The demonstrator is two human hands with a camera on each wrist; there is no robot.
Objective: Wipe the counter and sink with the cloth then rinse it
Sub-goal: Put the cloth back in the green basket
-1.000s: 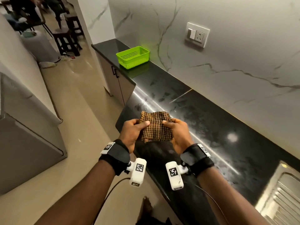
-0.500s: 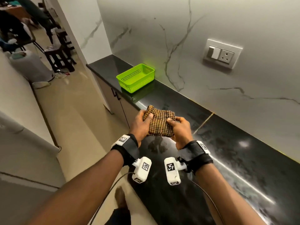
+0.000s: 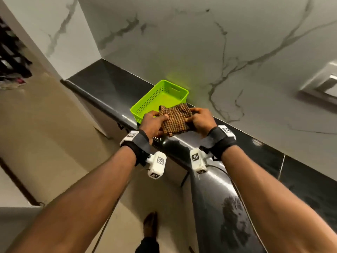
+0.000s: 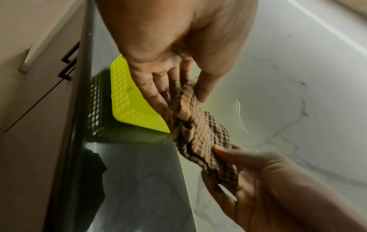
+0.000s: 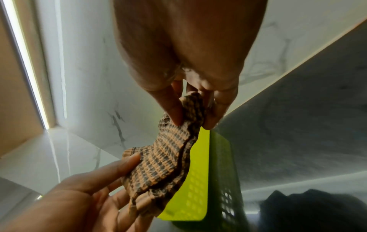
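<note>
- Both hands are held up over the table [image 3: 113, 83], with the cloth [image 3: 175, 120] gripped between them.
- Left hand [image 3: 152, 125]: cloth's left edge is pinched, thumb on top, fingers [image 4: 157, 87] stretched underneath, as seen in the left wrist view.
- Right hand [image 3: 201, 120]: cloth's right edge is pinched between thumb and curled fingers [image 5: 171, 106].
- Cloth is brown, checked and bunched, held in the air above the table's front edge, just in front of the basket [image 3: 160, 99]; no contact with the table is seen.
- Basket is bright green, perforated, set on the table against the marble wall [image 3: 182, 42].
- Table is dark and glossy; smeary patches are seen on the near part.
- Socket plate [image 3: 322, 84] is seen on the wall at the right, blurred.
- Floor [image 3: 45, 134] is seen at the left.
</note>
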